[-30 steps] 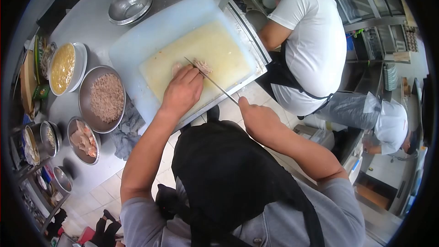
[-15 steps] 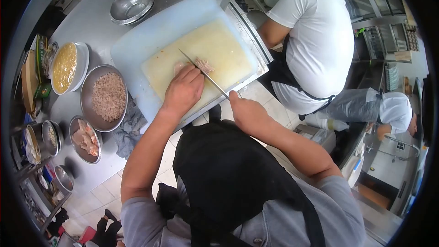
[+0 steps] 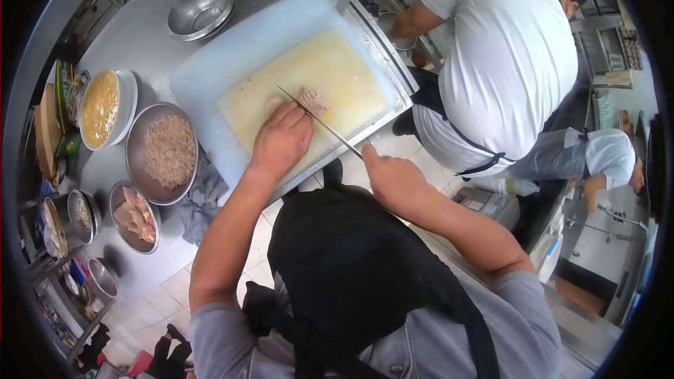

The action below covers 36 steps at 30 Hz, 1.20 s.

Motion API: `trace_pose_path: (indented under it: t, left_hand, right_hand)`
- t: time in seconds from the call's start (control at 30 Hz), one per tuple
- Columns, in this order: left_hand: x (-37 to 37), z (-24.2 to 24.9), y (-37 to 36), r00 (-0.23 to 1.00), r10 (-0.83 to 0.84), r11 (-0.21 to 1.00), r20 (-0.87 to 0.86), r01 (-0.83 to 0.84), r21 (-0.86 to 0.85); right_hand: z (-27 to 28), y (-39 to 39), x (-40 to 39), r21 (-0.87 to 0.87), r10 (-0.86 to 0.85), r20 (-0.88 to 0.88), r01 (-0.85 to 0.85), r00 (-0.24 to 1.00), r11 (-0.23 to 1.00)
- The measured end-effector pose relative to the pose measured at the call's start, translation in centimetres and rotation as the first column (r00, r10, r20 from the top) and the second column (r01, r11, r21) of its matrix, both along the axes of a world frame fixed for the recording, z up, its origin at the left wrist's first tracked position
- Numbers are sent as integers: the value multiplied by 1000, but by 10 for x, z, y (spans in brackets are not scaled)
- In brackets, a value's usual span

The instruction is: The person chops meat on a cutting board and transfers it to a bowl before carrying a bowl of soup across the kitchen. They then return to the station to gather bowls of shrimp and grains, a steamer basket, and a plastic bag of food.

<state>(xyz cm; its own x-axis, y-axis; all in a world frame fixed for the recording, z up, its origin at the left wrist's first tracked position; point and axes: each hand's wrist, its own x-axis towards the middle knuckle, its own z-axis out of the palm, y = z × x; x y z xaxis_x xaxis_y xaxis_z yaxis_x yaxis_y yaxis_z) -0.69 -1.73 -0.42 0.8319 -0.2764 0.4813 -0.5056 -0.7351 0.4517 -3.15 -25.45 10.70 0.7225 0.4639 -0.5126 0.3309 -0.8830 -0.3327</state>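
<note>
Slicing meat (image 3: 311,100) near middle of board (image 3: 210,70), we risked nicking left fingers (image 3: 293,114): they lay just beside blade, touching meat. Wet board could let meat slide under knife (image 3: 319,121). Our right hand (image 3: 393,179), off board's near edge, was closed round knife handle. Our left hand (image 3: 281,142) lay half curled, fingertips pressing meat, clasping nothing. Co-worker (image 3: 505,56) stood close beyond board's right end; we judged bump possible.

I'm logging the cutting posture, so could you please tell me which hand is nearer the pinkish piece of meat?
Left. The left hand touches the pinkish piece of meat; the right hand is off the board.
</note>
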Motion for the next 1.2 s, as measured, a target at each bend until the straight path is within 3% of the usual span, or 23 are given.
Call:
trace_pose_path:
  t: [0.1,0.2,0.37,0.43,0.47,0.53,0.77,0.83,0.93,1.07,1.2]
  left_hand:
    - [0,-1,0,1000,0,1000,-1,0,-14]
    - [-1,-1,-2,1000,-4,999,-3,4,-38]
    - [-9,21,13,999,-8,1000,44,8,-8]
    - [-15,24,30,973,229,964,-34,-232,-133]
    - [-14,25,38,972,232,964,-35,-235,-124]
    - [-7,26,50,974,114,992,-198,-121,-22]
    - [-18,21,23,975,64,998,-214,-57,41]
    - [-14,26,25,993,-7,993,-119,21,117]
    - [-7,31,28,975,-76,981,-208,111,161]
    - [-4,31,31,959,-46,987,-281,86,133]
    - [-8,24,31,980,-46,998,-192,55,41]
  right_hand:
    - [0,-11,-11,-23,47,-58,-48,997,999]
    - [-32,-4,-4,95,25,19,-27,1000,995]
    - [-27,4,2,135,-80,-1,79,997,988]
    - [-22,0,-1,148,-80,0,79,997,986]
    - [-21,-1,-3,153,-77,0,76,997,985]
    - [-26,-1,-5,165,-72,7,70,997,984]
    - [-34,3,-11,130,-56,-13,57,998,990]
    - [-23,5,-13,118,-47,-2,47,999,992]
    - [-3,9,-18,72,-33,-8,33,999,997]
    - [18,10,-22,-14,-33,-97,31,995,999]
    - [-23,28,-11,28,-38,-23,38,999,999]
